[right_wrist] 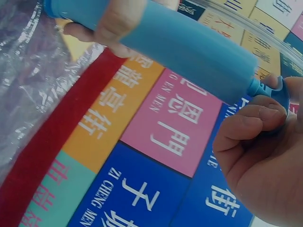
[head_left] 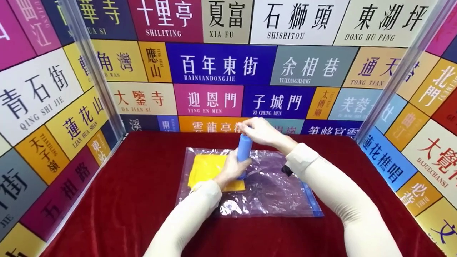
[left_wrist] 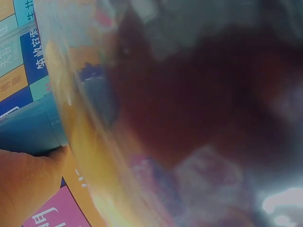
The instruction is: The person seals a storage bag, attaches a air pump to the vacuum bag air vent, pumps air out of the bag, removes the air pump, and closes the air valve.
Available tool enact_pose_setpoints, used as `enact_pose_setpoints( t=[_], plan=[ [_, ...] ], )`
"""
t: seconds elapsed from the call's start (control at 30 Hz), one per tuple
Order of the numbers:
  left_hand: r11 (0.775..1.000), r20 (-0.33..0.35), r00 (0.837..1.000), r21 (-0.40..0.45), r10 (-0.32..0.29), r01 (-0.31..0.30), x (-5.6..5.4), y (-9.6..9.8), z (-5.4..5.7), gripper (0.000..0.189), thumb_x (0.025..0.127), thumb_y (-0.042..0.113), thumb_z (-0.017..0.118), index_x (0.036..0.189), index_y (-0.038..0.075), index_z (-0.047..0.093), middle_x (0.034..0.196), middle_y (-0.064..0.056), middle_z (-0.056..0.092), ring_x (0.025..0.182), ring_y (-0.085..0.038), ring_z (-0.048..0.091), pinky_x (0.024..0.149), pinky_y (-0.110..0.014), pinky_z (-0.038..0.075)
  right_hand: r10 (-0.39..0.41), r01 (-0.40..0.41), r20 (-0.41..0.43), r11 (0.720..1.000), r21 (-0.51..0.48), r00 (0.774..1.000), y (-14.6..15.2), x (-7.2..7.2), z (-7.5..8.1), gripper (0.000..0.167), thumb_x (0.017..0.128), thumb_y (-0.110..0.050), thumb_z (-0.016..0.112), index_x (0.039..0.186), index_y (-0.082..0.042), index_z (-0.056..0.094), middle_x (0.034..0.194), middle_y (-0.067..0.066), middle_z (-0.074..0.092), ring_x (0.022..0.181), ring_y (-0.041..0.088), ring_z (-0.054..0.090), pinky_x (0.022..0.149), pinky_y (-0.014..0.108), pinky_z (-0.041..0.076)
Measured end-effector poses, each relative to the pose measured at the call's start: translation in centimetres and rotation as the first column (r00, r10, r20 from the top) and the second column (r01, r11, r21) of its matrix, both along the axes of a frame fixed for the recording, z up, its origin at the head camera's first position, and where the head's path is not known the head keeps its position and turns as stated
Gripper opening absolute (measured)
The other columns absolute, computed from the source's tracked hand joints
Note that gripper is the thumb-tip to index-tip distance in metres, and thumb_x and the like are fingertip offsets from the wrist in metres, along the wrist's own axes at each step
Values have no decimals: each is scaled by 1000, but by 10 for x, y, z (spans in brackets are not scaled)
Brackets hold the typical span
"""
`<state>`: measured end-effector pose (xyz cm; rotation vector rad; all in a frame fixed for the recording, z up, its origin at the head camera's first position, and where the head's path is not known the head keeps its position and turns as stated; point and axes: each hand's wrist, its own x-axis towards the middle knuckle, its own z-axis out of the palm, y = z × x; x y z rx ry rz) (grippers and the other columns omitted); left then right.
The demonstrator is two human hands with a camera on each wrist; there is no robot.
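A blue hand pump [head_left: 244, 147] stands over a clear plastic storage bag [head_left: 273, 201], its lower end at the bag's surface. Inside the bag a folded yellow cloth [head_left: 206, 170] fills the left part. My left hand [head_left: 232, 167] grips the pump's barrel near its base. At the top, my right hand [head_left: 262, 131] holds the pump's handle [right_wrist: 285, 94], with fingers curled round it in the right wrist view. The handle sits close to the barrel's end there. Glossy bag film [left_wrist: 142, 189] covers most of the left wrist view, with the pump barrel [left_wrist: 28, 127] at its left.
Dark red cloth [head_left: 117, 200] covers the table under the bag. A blue strip [head_left: 313, 200] runs along the bag's right edge. Panels with coloured signs [head_left: 221, 64] stand behind and on both sides, with clear corner posts [head_left: 96, 71]. A black item [head_left: 286, 170] shows under the right cuff.
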<state>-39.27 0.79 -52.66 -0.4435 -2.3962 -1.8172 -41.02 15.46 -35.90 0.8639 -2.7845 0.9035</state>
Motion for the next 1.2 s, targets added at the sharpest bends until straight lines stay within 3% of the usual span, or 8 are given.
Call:
enact_pose_setpoints(
  t=[0.13, 0.27, 0.47, 0.67, 0.8, 0.9, 1.03, 1.2],
  plan=[
    [1000, 23, 1000, 21, -3, 2, 1, 0, -1, 32, 93, 12, 76, 122, 2, 70, 101, -11, 76, 82, -14, 66, 84, -32, 62, -1, 1, -17, 1000, -18, 1000, -2, 1, -7, 47, 117, -38, 53, 85, -10, 72, 82, 6, 70, 80, 21, 61, 78, 33, 48],
    [999, 23, 1000, 33, -14, 14, 2, -1, -1, 31, 93, 11, 76, 121, 2, 70, 100, -10, 74, 82, -14, 66, 83, -31, 61, 0, -1, -30, 999, -32, 1000, -2, 1, -10, 48, 117, -39, 53, 80, -12, 69, 77, 2, 65, 76, 19, 58, 76, 32, 45],
    [1000, -41, 999, -15, -13, 13, -1, -2, 1, 28, 92, 10, 74, 118, 1, 72, 99, -14, 75, 83, -14, 64, 87, -34, 62, -23, 20, -38, 997, -74, 999, -2, 3, -9, 48, 116, -41, 54, 73, -19, 60, 70, -5, 53, 68, 17, 48, 69, 33, 40],
    [1000, -19, 1000, -5, -5, 5, 1, -1, 3, 33, 93, 11, 75, 124, 0, 70, 109, -18, 78, 91, -17, 69, 97, -41, 65, -57, 51, -68, 995, -81, 996, -4, 3, -7, 45, 115, -40, 57, 77, -17, 67, 71, -4, 58, 70, 15, 51, 69, 31, 42],
    [1000, 11, 1000, 10, 8, -8, 4, 1, 1, 36, 95, 10, 75, 128, 0, 68, 115, -20, 78, 97, -21, 72, 101, -45, 65, -70, 60, -77, 990, -124, 995, -7, 4, 9, 45, 114, -42, 59, 76, -20, 65, 69, -6, 58, 68, 15, 52, 70, 31, 46],
    [1000, 20, 1000, 8, 19, -20, 5, 1, 0, 37, 95, 11, 76, 129, -1, 68, 118, -21, 78, 99, -23, 73, 102, -46, 66, -73, 53, -107, 982, -182, 992, -9, 5, 28, 49, 113, -41, 60, 68, -23, 54, 63, -7, 47, 62, 16, 44, 67, 32, 43],
    [999, 32, 999, 5, 32, -32, 7, 0, 0, 38, 95, 11, 76, 130, -1, 68, 119, -21, 78, 100, -25, 73, 104, -48, 65, -86, 36, -180, 963, -266, 980, -10, 7, 52, 51, 111, -37, 63, 64, -25, 50, 59, -9, 43, 60, 14, 39, 63, 29, 36],
    [1000, 40, 999, 8, 23, -23, 8, -2, 0, 34, 96, 11, 76, 128, 0, 69, 116, -20, 78, 97, -22, 72, 101, -45, 65, -116, 39, -204, 937, -347, 972, -8, 11, 71, 47, 110, -34, 65, 64, -25, 61, 62, -9, 58, 57, 8, 42, 56, 25, 35]
  ],
)
